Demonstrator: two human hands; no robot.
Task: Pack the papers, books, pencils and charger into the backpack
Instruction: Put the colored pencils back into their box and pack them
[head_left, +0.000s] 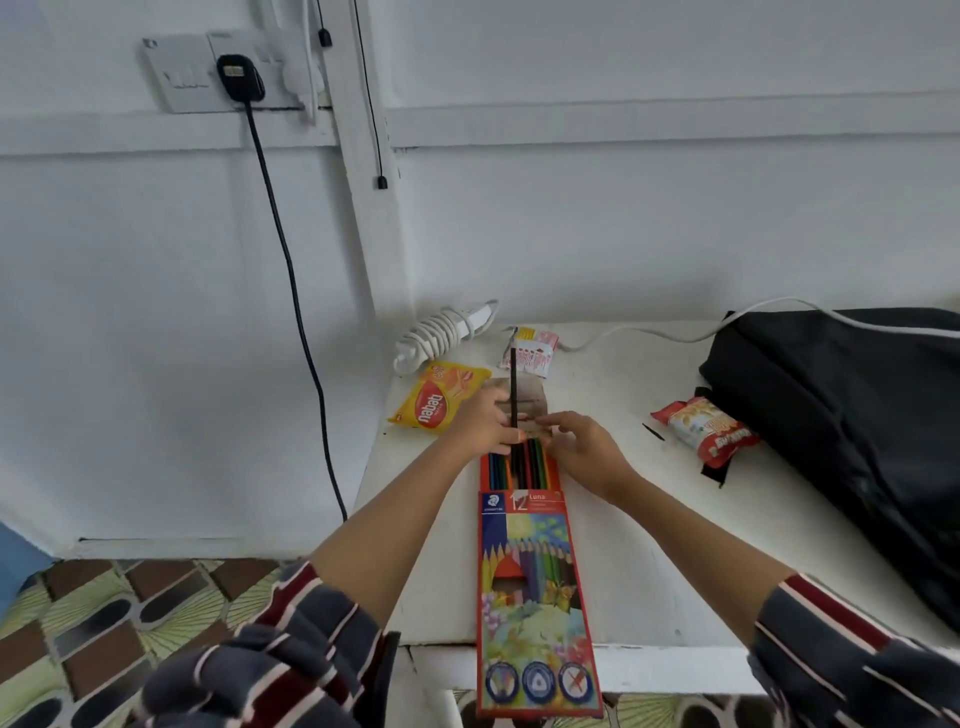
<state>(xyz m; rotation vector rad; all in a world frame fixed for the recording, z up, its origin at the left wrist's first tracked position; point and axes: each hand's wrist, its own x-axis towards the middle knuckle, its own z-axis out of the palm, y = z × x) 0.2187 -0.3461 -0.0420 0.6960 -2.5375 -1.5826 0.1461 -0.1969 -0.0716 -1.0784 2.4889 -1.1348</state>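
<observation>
A long coloured-pencil box (532, 597) lies on the white table (649, 545), its far end open with several pencils showing. My left hand (480, 423) holds the open end and pinches a dark pencil (514, 384) that sticks out past the box. My right hand (582, 449) touches the open end from the right, fingers curled at the flap. The black backpack (852, 415) lies at the right of the table. A white charger (441, 330) with wound cable sits at the table's far left corner.
A yellow snack packet (439, 397), a small red-and-white packet (532, 356) and a red snack bag (704, 428) lie on the table. A black plug (240, 78) and cord hang from the wall socket. The patterned floor (104, 613) is at lower left.
</observation>
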